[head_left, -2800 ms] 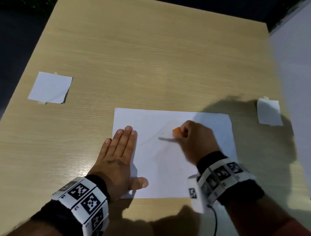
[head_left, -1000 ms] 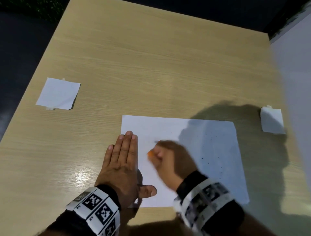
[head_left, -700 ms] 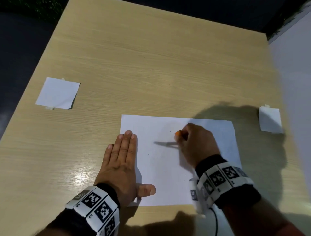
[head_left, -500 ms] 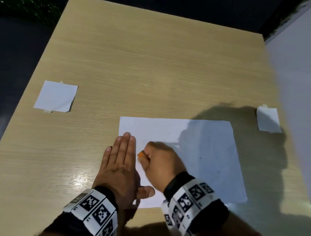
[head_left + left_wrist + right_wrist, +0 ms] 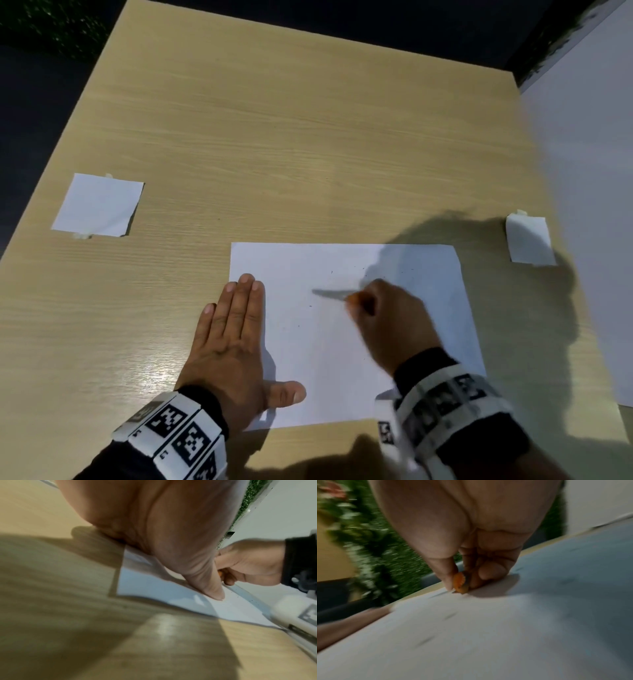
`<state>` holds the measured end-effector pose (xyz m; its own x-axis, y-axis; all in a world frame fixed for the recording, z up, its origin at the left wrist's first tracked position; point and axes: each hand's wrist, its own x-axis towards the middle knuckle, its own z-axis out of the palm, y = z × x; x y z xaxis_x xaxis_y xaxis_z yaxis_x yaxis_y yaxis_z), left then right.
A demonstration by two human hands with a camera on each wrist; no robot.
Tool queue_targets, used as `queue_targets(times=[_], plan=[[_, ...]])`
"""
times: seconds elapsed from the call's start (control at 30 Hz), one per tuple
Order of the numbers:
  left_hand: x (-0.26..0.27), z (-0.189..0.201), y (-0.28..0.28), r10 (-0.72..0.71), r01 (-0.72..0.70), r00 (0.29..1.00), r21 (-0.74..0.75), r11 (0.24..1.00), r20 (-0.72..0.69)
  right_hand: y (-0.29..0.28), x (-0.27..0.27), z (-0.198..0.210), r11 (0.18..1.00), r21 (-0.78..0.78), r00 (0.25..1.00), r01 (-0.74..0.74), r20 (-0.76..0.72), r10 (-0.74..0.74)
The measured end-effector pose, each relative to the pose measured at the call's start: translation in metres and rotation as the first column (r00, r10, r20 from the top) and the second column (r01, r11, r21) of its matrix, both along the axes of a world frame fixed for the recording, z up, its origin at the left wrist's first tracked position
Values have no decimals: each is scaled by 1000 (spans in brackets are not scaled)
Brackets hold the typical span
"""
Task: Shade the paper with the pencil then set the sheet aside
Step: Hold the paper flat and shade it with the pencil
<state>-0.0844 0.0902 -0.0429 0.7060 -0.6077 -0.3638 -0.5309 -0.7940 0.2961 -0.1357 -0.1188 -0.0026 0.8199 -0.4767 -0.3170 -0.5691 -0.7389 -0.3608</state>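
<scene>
White paper (image 5: 325, 359) flat, faint specks; left hand (image 5: 229, 346) flat on edge; right hand (image 5: 387, 322) fingers pinching orange pencil (image 5: 459, 583).

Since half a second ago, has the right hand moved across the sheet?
Yes. The right hand, pinching the orange pencil, has swung rightward, away from the flat left hand, toward the middle of the sheet.

The pencil (image 5: 460, 583) is mostly hidden inside the blurred right hand (image 5: 387, 320).
</scene>
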Motion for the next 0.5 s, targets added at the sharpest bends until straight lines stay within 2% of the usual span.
queue_targets(times=[0.07, 0.13, 0.23, 0.27, 0.4, 0.5], plan=[[1, 1, 0, 6, -5, 999, 31, 1000, -34, -20, -2, 3, 995, -32, 995, 95, 24, -95], [1, 2, -3, 18, -18, 999, 8, 1000, -40, 0, -3, 3, 1000, 1, 999, 8, 43, -8], [3, 8, -5, 50, -52, 995, -28, 998, -90, 53, -18, 0, 971, 170, 985, -169, 43, 164], [3, 10, -5, 54, -57, 992, -24, 998, -114, 52, -22, -2, 973, 166, 986, -161, 58, 153], [3, 15, -6, 45, -47, 989, -7, 999, -142, -5, -25, 3, 999, 20, 999, 37, 17, -37], [4, 17, -7, 51, -51, 982, 8, 999, -180, -9, -26, 4, 1000, -4, 1000, -7, 13, 7]])
